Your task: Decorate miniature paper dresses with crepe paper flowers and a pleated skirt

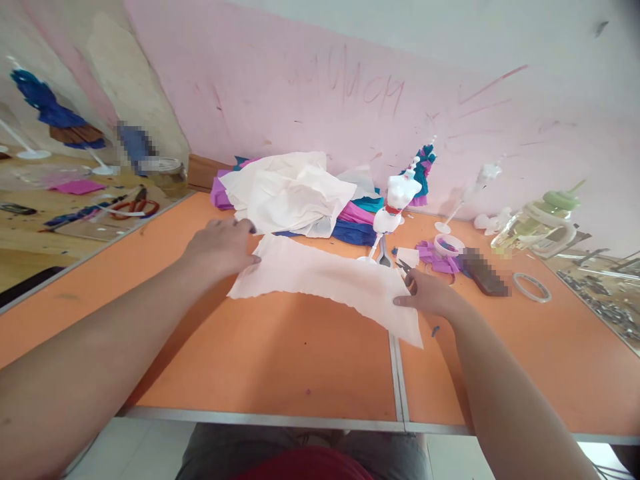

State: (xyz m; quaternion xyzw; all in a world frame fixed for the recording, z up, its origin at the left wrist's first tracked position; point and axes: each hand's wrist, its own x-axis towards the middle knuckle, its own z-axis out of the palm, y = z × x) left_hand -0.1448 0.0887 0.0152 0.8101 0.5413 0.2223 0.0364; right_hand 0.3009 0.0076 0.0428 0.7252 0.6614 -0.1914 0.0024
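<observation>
Pink scribbled wall, orange table, perhaps pale floor tiles

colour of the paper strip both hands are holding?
White, slightly cream; the paper strip lies on the orange table. Head view shows it best.
</observation>
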